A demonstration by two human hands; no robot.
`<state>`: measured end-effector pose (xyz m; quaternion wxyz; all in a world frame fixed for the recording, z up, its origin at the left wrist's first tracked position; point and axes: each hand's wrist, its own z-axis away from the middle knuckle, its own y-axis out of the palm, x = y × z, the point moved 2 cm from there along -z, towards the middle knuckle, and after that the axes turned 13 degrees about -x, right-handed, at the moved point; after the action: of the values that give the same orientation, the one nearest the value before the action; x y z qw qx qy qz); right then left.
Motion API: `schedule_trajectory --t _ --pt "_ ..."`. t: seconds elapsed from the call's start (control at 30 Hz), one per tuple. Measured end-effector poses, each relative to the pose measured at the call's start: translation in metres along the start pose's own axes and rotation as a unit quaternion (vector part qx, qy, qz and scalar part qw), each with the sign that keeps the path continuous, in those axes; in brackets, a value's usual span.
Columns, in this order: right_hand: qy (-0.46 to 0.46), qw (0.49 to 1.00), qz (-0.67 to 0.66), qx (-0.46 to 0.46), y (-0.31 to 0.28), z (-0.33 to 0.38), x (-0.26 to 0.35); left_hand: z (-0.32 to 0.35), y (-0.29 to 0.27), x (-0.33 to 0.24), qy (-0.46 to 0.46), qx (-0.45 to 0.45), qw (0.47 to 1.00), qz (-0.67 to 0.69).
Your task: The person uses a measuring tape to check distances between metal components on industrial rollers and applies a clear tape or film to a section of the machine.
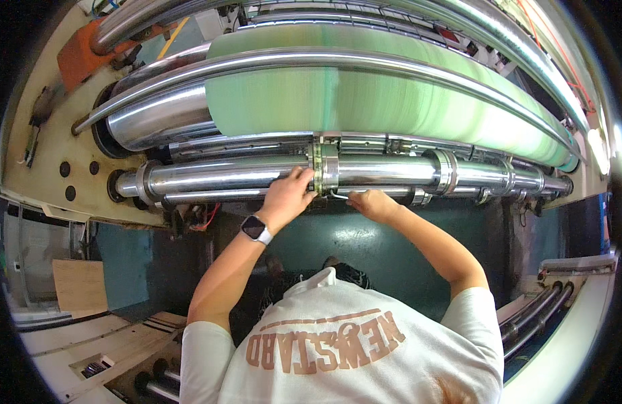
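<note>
A polished metal shaft (237,173) runs across in front of me, and a ring-shaped metal collar (330,170) sits around its middle. My left hand (288,196), with a watch (254,227) on its wrist, presses its bent fingers and thumb against the collar's left edge. My right hand (375,205) is closed around a thin, bent metal tool that looks like a hex key (339,196). The key's far end reaches the underside of the collar. Where exactly the tip sits is too small to tell.
Behind the shaft lies a large roller wrapped in green sheet (270,108), with a long steel bar (250,66) in front of it. More collars (447,172) ring the shaft to the right. Cream machine side walls (48,148) close in both ends. A cardboard piece (80,286) stands at lower left.
</note>
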<state>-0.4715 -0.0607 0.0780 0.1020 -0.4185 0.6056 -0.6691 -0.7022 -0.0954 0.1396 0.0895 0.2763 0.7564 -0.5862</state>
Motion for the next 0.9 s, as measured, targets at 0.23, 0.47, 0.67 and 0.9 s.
schedule_trajectory --t 0.23,0.47,0.67,0.9 --pt "-0.014 0.999 0.015 -0.043 0.004 0.004 0.001 0.005 0.042 -0.006 -0.038 -0.146 0.989 -0.006" --pt "-0.007 0.999 0.001 -0.048 0.007 0.005 0.001 0.001 0.036 -0.017 -0.080 -0.158 0.984 -0.016" --pt "0.015 0.999 0.021 -0.027 0.005 0.005 0.003 0.006 0.029 -0.017 -0.047 -0.184 0.982 -0.003" --pt "-0.001 0.997 -0.011 -0.070 0.003 0.006 0.001 0.001 0.034 -0.023 0.058 -0.185 0.981 -0.007"
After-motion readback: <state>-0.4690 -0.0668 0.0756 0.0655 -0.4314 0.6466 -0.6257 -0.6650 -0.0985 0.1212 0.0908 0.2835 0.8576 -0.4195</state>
